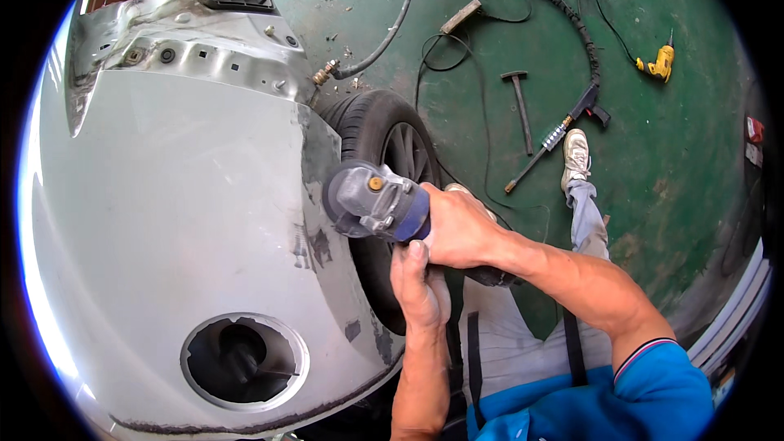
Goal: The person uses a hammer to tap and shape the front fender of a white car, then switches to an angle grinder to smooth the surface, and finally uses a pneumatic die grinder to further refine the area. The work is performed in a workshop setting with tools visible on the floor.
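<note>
An angle grinder [384, 202] with a grey metal head and a blue collar is held in both my hands. My right hand [461, 227] wraps round its body from above. From below, my left hand [419, 287] grips it near the collar, thumb up and some fingers hidden. The dark disc [333, 194] is at the edge of a silver car body panel [188, 204], over the wheel arch; whether it touches cannot be made out. Scraped grey patches [321, 245] run along that edge. Behind the grinder is the car's wheel [384, 126].
A round fuel-filler opening [245, 363] is in the panel's lower part. On the green floor [645, 196] lie a hammer [521, 110], a hose-fed gun [555, 135], a yellow drill [660, 61], a power strip [461, 16] and loose cables. A thick hose [388, 41] hangs near the wheel.
</note>
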The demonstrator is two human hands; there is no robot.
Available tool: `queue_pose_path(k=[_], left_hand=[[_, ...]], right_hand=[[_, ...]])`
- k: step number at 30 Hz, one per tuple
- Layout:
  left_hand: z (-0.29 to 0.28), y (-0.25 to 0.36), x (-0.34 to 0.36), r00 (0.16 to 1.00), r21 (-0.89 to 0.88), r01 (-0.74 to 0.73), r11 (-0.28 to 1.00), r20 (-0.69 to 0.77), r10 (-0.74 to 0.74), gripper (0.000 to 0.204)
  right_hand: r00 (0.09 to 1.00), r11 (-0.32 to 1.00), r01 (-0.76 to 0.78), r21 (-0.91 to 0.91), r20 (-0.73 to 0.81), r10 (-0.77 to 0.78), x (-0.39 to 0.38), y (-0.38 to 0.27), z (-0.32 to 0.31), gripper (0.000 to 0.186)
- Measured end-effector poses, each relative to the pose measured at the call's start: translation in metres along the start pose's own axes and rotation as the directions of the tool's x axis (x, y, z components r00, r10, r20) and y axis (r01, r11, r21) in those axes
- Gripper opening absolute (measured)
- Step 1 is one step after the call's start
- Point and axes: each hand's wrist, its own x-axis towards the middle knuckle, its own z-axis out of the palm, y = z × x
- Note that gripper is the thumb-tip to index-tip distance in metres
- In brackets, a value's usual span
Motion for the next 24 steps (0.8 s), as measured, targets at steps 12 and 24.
queue_pose_path(k=[12, 24], left_hand=[[-0.003, 0.011, 0.003, 1.0, 0.027, 0.011, 1.0, 0.016, -0.012, 0.05], [-0.005, -0.001, 0.013, 0.997, -0.005, 0.081, 0.997, -0.016, -0.081, 0.047]], right_hand=[[0.999, 1.0, -0.01, 0.003, 0.03, 0.01, 0.003, -0.014, -0.005, 0.052], [0.998, 0.998, -0.065, 0.006, -0.001, 0.065, 0.007, -0.004, -0.003, 0.052]])
